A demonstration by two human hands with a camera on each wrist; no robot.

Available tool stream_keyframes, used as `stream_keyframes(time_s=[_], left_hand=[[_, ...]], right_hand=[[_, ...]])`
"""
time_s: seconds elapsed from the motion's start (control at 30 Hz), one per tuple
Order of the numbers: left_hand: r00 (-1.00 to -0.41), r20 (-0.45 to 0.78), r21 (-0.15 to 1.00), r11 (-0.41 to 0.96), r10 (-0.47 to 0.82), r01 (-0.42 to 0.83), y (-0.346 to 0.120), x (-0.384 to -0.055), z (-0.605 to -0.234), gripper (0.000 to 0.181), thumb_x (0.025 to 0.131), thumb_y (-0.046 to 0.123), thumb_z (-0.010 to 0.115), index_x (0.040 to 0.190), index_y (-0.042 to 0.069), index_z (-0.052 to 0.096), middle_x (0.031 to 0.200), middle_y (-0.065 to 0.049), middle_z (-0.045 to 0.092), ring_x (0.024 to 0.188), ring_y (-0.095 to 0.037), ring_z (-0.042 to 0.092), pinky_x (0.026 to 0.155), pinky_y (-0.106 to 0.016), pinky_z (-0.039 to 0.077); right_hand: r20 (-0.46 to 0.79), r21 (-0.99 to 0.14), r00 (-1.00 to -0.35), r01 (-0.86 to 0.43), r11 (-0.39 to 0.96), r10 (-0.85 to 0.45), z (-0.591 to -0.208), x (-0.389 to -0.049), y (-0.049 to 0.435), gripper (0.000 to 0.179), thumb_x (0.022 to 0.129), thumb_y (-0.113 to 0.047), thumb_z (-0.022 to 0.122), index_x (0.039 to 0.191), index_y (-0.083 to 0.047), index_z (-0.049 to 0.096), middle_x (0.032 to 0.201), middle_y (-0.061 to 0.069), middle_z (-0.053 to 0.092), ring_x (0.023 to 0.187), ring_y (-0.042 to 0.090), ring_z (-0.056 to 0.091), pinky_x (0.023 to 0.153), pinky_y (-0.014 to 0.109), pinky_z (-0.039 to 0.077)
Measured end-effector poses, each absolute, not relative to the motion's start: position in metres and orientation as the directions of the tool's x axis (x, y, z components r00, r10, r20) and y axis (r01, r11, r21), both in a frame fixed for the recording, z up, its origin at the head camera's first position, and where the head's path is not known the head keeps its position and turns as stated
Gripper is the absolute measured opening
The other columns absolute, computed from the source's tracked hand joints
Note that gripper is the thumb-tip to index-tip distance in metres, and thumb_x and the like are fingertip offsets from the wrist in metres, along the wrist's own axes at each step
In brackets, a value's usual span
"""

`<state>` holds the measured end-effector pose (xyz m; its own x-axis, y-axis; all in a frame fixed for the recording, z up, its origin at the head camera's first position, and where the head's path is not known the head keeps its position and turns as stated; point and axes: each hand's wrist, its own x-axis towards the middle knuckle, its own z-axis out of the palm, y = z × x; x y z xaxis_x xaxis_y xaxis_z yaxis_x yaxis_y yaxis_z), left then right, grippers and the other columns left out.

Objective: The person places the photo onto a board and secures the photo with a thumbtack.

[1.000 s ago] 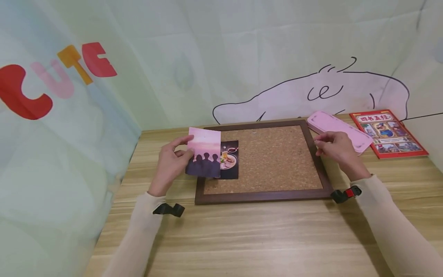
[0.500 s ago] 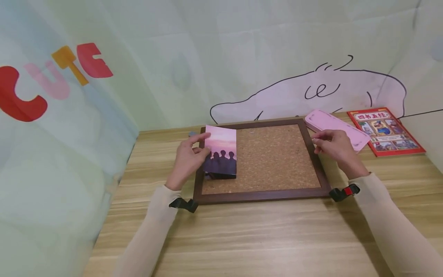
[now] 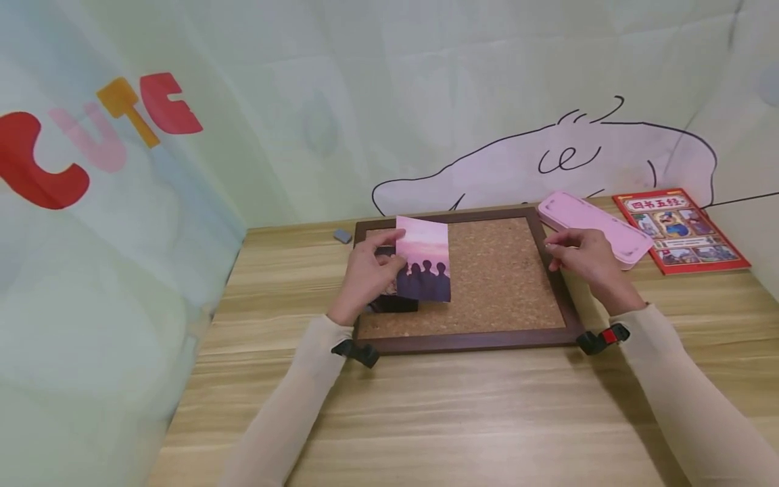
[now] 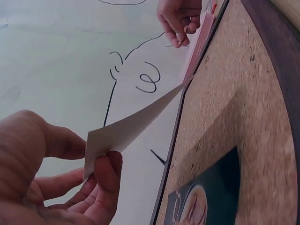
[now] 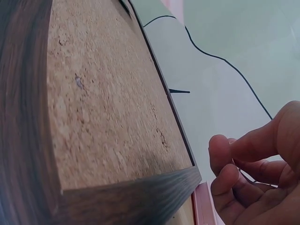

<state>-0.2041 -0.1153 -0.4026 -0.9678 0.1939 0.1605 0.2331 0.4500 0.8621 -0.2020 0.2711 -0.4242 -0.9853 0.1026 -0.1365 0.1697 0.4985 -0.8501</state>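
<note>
My left hand (image 3: 369, 276) pinches the left edge of a photo (image 3: 428, 260) between thumb and fingers. The print shows a pink sunset with dark silhouettes; its pale back (image 4: 126, 126) faces the left wrist camera. It hangs raised over the cork board (image 3: 505, 277), which has a dark wooden frame. Behind it, a dark food photo (image 4: 208, 192) lies on the cork, partly covered by the hand and print in the head view. My right hand (image 3: 587, 260) hovers by the frame's right side, fingertips together on a tiny pale object, its kind mostly hidden.
A pink case (image 3: 599, 226) lies at the board's back right corner, beside a red illustrated book (image 3: 681, 232). A small grey block (image 3: 342, 235) sits off the board's back left corner. A printed cloth wall (image 3: 316, 135) rises behind the wooden table (image 3: 456, 412).
My left hand has carried the sunset photo rightward from the board's left edge to over the cork, baring the grey block. The right hand has stayed nearly in place.
</note>
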Motion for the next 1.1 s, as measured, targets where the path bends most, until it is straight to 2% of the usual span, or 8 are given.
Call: stream_keyframes(time_s=[0.17,0.33,0.57,0.77,0.87,0.97,1.1], left_hand=[[-0.964,0.145,0.866,0.442,0.224,0.233,-0.098,-0.205,-0.404,0.048,0.098,0.008,0.070,0.145,0.009,0.066,0.139,-0.018,0.066,0.060,-0.012,0.056,0.053,-0.021,0.047],[-0.968,0.107,0.871,0.449,0.225,0.200,-0.085,-0.205,-0.408,0.049,0.098,0.009,0.071,0.146,0.011,0.066,0.141,-0.017,0.065,0.061,-0.011,0.056,0.054,-0.023,0.045],[-0.963,0.114,0.873,0.438,0.245,0.215,-0.066,-0.208,-0.413,0.050,0.095,0.008,0.070,0.145,0.011,0.067,0.135,-0.016,0.069,0.053,-0.008,0.045,0.052,-0.023,0.039],[-0.954,0.141,0.870,0.427,0.265,0.247,-0.050,-0.212,-0.419,0.052,0.092,0.003,0.069,0.144,0.007,0.067,0.130,-0.018,0.072,0.050,-0.005,0.039,0.049,-0.021,0.035],[-0.952,0.152,0.869,0.423,0.267,0.258,-0.042,-0.214,-0.422,0.052,0.091,0.001,0.068,0.143,0.005,0.067,0.128,-0.019,0.073,0.050,-0.004,0.038,0.049,-0.020,0.034],[-0.955,0.146,0.870,0.426,0.257,0.248,-0.035,-0.215,-0.426,0.052,0.090,0.000,0.070,0.142,0.004,0.068,0.128,-0.019,0.073,0.052,-0.004,0.043,0.050,-0.020,0.036],[-0.962,0.127,0.873,0.433,0.241,0.224,-0.026,-0.217,-0.430,0.051,0.091,0.001,0.072,0.141,0.003,0.069,0.130,-0.021,0.072,0.064,-0.006,0.054,0.057,-0.017,0.044]], right_hand=[[-0.129,-0.854,-0.986,0.163,0.494,0.103,-0.423,-0.201,0.266,0.030,0.108,-0.016,0.062,0.129,0.005,0.068,0.102,0.005,0.070,0.069,0.003,0.065,0.068,0.022,0.055],[-0.133,-0.855,-0.986,0.164,0.492,0.099,-0.424,-0.201,0.263,0.029,0.108,-0.014,0.061,0.128,0.006,0.068,0.102,0.006,0.071,0.069,0.003,0.065,0.067,0.022,0.054],[-0.139,-0.844,-0.985,0.174,0.508,0.107,-0.423,-0.202,0.262,0.030,0.108,-0.016,0.061,0.129,0.004,0.069,0.110,0.012,0.071,0.070,0.004,0.065,0.069,0.022,0.054],[-0.152,-0.849,-0.983,0.184,0.496,0.103,-0.422,-0.202,0.261,0.030,0.109,-0.016,0.060,0.130,0.003,0.068,0.105,0.007,0.070,0.072,0.004,0.064,0.070,0.023,0.056],[-0.156,-0.847,-0.982,0.186,0.497,0.102,-0.423,-0.203,0.262,0.031,0.109,-0.017,0.060,0.131,0.003,0.068,0.107,0.009,0.070,0.072,0.005,0.065,0.070,0.023,0.056],[-0.164,-0.843,-0.981,0.195,0.502,0.106,-0.423,-0.203,0.261,0.032,0.110,-0.017,0.058,0.133,0.003,0.067,0.114,0.015,0.069,0.074,0.006,0.064,0.071,0.022,0.056],[-0.175,-0.839,-0.978,0.207,0.503,0.110,-0.421,-0.204,0.260,0.032,0.110,-0.018,0.057,0.134,0.002,0.067,0.121,0.019,0.067,0.076,0.008,0.064,0.072,0.022,0.057]])
